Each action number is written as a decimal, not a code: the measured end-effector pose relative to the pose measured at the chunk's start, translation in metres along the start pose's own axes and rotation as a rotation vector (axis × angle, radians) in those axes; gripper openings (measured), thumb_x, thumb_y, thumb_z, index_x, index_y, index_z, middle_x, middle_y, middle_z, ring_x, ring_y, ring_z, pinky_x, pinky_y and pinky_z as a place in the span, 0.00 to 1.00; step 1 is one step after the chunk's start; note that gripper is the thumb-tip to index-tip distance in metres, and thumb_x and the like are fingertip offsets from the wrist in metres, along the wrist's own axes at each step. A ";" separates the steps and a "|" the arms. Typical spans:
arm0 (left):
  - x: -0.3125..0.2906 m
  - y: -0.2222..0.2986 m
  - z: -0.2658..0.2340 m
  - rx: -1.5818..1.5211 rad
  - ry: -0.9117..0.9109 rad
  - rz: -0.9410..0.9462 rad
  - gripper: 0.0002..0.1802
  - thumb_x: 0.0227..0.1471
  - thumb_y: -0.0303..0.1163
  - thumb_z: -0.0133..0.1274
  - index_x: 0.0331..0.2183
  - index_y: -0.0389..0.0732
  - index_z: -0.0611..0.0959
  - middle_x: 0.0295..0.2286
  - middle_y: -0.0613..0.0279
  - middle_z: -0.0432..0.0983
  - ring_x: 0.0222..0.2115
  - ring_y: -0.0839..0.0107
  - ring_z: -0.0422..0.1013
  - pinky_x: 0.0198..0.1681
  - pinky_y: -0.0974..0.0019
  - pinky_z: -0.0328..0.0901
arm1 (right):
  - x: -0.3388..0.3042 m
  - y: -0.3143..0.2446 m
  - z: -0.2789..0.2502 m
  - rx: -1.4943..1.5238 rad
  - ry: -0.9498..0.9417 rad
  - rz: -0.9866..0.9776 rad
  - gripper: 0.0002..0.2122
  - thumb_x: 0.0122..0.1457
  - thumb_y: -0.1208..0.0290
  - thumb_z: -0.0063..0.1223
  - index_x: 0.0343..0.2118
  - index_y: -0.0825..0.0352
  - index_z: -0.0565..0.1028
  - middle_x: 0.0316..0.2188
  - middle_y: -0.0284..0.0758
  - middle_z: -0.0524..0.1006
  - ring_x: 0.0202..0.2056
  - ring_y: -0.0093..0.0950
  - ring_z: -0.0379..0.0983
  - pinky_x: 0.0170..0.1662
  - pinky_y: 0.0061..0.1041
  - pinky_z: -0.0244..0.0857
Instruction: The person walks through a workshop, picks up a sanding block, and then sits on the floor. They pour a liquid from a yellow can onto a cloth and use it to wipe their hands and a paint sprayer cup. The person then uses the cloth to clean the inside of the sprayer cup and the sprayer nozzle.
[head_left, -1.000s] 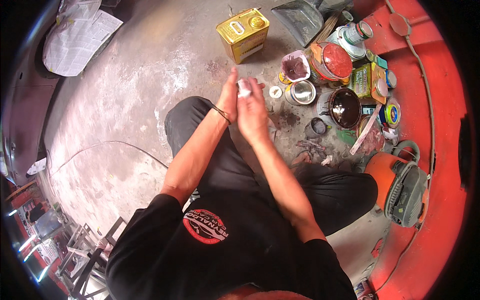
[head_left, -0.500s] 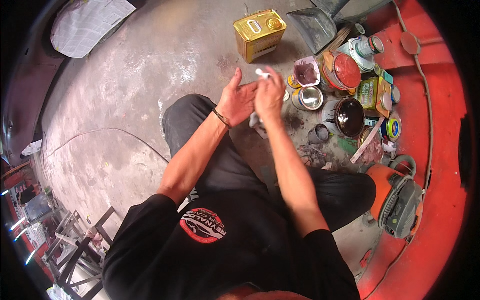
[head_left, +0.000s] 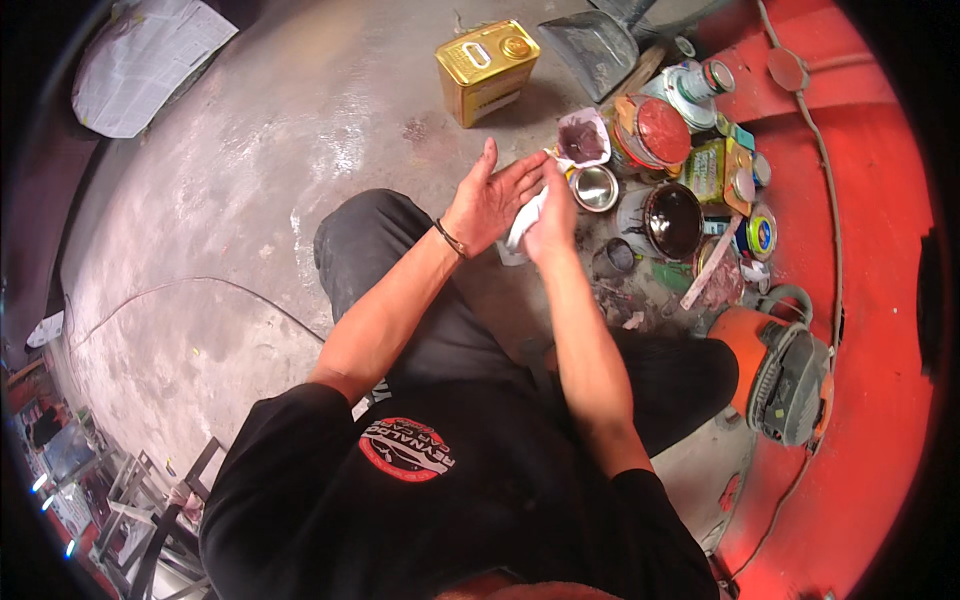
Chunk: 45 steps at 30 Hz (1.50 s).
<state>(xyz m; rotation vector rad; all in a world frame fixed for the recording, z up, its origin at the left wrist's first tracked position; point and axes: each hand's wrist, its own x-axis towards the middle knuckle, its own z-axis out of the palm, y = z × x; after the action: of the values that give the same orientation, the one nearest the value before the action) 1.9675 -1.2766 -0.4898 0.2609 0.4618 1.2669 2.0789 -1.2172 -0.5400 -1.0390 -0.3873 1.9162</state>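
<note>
My left hand (head_left: 484, 203) is turned palm up over my bent knee, its fingers stretched out and the thumb spread. A dark bracelet circles that wrist. Against its fingers rests my right hand (head_left: 553, 217), closed around a crumpled white wipe (head_left: 526, 220); whether this is cloth or paper I cannot tell. The wipe shows between the two palms. Just beyond my right fingertips stands a white tub with brownish paint (head_left: 583, 139), beside an open tin with a shiny inside (head_left: 595, 188).
A gold rectangular can (head_left: 487, 75) stands ahead, near a grey dustpan (head_left: 590, 50). Several paint cans crowd the right, including a dark-filled bucket (head_left: 673, 222) and a red-lidded can (head_left: 660, 133). An orange and black machine (head_left: 775, 375) sits by my right knee. A cable (head_left: 225, 281) crosses the floor.
My right hand has come down from the left fingertips to beside the left palm, and more of the white wipe shows. The surroundings have shifted slightly leftward in view.
</note>
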 end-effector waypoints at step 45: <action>0.016 0.003 -0.034 0.481 -0.006 0.412 0.70 0.43 0.57 0.73 0.73 0.49 0.46 0.69 0.48 0.52 0.68 0.55 0.56 0.68 0.52 0.56 | -0.067 -0.012 0.087 -0.026 0.118 0.063 0.18 0.73 0.58 0.40 0.31 0.68 0.73 0.28 0.40 0.79 0.37 0.31 0.76 0.50 0.34 0.70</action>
<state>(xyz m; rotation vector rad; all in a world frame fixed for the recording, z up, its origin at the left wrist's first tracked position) 1.9520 -1.2629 -0.5217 0.7977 0.7315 1.5413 2.0336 -1.2541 -0.4463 -1.1876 -0.3164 1.8990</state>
